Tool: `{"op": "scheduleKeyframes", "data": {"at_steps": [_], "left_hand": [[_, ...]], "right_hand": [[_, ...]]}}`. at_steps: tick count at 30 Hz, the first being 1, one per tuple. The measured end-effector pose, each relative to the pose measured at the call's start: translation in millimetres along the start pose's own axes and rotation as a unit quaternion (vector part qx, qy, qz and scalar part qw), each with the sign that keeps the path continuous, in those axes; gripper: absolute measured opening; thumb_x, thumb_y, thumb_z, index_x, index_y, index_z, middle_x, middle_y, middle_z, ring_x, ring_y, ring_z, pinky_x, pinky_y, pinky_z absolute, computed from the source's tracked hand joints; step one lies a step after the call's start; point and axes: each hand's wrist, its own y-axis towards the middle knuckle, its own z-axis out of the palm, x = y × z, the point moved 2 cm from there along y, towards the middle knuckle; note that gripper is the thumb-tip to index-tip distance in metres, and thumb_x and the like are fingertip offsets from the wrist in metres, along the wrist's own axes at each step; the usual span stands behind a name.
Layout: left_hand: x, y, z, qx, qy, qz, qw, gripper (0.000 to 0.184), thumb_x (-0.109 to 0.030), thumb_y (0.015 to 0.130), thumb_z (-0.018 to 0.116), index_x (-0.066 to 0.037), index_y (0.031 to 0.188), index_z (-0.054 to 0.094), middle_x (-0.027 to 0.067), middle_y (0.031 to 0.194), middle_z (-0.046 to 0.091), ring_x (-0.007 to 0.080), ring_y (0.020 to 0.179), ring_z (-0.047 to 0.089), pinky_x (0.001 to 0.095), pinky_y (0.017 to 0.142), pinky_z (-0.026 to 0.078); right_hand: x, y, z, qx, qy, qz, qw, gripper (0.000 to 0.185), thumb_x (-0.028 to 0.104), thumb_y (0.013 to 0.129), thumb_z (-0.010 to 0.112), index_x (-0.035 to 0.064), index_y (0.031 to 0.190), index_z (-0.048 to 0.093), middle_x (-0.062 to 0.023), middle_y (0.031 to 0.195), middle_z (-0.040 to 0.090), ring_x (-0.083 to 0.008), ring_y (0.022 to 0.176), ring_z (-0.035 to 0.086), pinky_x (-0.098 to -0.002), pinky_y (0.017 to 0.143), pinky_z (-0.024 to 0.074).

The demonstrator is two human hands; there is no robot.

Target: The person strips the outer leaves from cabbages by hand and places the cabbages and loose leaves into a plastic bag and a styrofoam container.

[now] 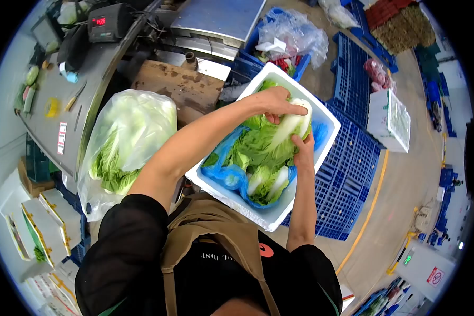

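Observation:
A white foam box (329,129) lined with a blue plastic bag (227,176) stands in front of me, holding several leafy Chinese cabbages. One Chinese cabbage (282,134), white at the stem and green at the leaves, lies tilted on top between my hands. My left hand (279,104) reaches across the box and grips it near the white stem end, thumb on top. From the other side my right hand (303,147) closes on its edge, the thumb in front and most fingers hidden behind. Another cabbage (271,184) lies lower in the box, near my body.
Left of the box sits a clear plastic bag (129,131) of leafy greens. A metal table (79,118) carries a digital display (109,22), yellow tape (51,107) and a knife (75,96). Blue pallets (347,174) and a wrapped white box (388,120) are to the right.

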Motion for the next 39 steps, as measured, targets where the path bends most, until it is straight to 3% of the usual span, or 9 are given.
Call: {"op": "scheduleKeyframes", "data": {"at_steps": [2,5,9,14,21,25,26,32,39], "left_hand": [[3.6,-26.8,-13.1,-0.045,-0.031,0.052,0.997,0.082,-0.046,0.081,0.067,0.011,0.134,0.039,0.0191,0.090,0.066,0.0184,0.066,0.065,0.0266,0.054,0.053],[32.8,-67.1,-30.2,-0.136,-0.117,0.105,0.978,0.076,-0.044,0.078,0.068,0.013,0.124,0.049,0.0196,0.080,0.066,0.0191,0.058,0.065,0.0282,0.054,0.052],[83.4,-168.8,-61.7,-0.336,0.017,0.138,0.932,0.057,-0.036,0.081,0.066,0.005,0.119,0.057,0.0186,0.085,0.068,0.0249,0.073,0.067,0.0355,0.070,0.051],[170.5,-320.4,-61.1,-0.583,0.180,0.036,0.791,0.048,-0.022,0.080,0.070,-0.003,0.121,0.055,0.0188,0.110,0.062,0.0337,0.100,0.060,0.0414,0.087,0.047],[289.8,-441.7,-67.2,-0.584,0.412,-0.281,0.641,0.069,-0.016,0.068,0.075,-0.014,0.131,0.046,0.0180,0.134,0.041,0.0379,0.127,0.037,0.0601,0.097,0.032],[361.8,-442.5,-93.2,-0.551,0.339,-0.316,0.694,0.055,-0.016,0.069,0.072,-0.016,0.120,0.051,0.0107,0.110,0.053,0.0322,0.112,0.050,0.0584,0.089,0.035],[356.2,-447.5,-91.8,-0.633,0.384,-0.228,0.633,0.032,-0.011,0.074,0.064,-0.012,0.105,0.059,0.0088,0.094,0.056,0.0315,0.097,0.057,0.0557,0.080,0.042],[386.2,-465.0,-157.4,-0.624,0.207,-0.176,0.732,0.017,-0.022,0.075,0.069,-0.007,0.084,0.071,0.0172,0.083,0.067,0.0355,0.080,0.065,0.0470,0.069,0.051],[365.5,-493.8,-203.5,-0.673,0.165,-0.162,0.702,0.034,-0.039,0.082,0.066,-0.005,0.077,0.071,0.0209,0.070,0.063,0.0400,0.068,0.061,0.0471,0.063,0.049]], "right_hand": [[-6.7,0.1,5.6,-0.003,0.068,0.031,0.997,0.059,0.021,0.084,0.064,0.0020,0.135,0.041,-0.0133,0.127,0.054,-0.0264,0.109,0.057,-0.0390,0.094,0.0476],[-10.1,-0.2,29.6,-0.019,0.261,0.070,0.963,0.049,0.027,0.091,0.054,0.0022,0.132,0.045,-0.0137,0.128,0.055,-0.0268,0.111,0.057,-0.0405,0.096,0.0458],[2.9,-2.8,67.9,-0.028,0.284,0.055,0.957,0.049,0.037,0.094,0.045,0.0051,0.130,0.051,-0.0114,0.128,0.056,-0.0270,0.115,0.054,-0.0400,0.099,0.0440],[0.3,-8.2,120.3,0.121,0.203,0.011,0.971,0.052,0.042,0.092,0.044,0.0060,0.129,0.052,-0.0137,0.131,0.054,-0.0323,0.115,0.054,-0.0431,0.097,0.0456],[-33.9,-73.1,285.2,0.293,0.153,0.210,0.920,0.053,0.043,0.094,0.043,0.0054,0.131,0.050,-0.0155,0.130,0.053,-0.0327,0.113,0.055,-0.0454,0.095,0.0472],[-72.1,-117.1,356.0,0.357,0.120,0.368,0.850,0.054,0.043,0.095,0.042,0.0051,0.132,0.049,-0.0166,0.130,0.053,-0.0330,0.112,0.056,-0.0466,0.094,0.0481],[-79.5,-128.0,371.1,0.367,0.107,0.412,0.827,0.054,0.043,0.096,0.041,0.0050,0.133,0.049,-0.0168,0.130,0.053,-0.0331,0.112,0.056,-0.0470,0.093,0.0483],[-122.4,-158.8,442.7,0.442,0.080,0.570,0.688,0.051,0.041,0.094,0.050,0.0038,0.129,0.052,-0.0147,0.119,0.062,-0.0276,0.104,0.062,-0.0415,0.089,0.0511],[-149.1,-131.7,521.0,0.409,0.024,0.414,0.813,0.048,0.038,0.091,0.056,0.0035,0.125,0.054,-0.0117,0.116,0.063,-0.0245,0.102,0.063,-0.0404,0.085,0.0526]]}}
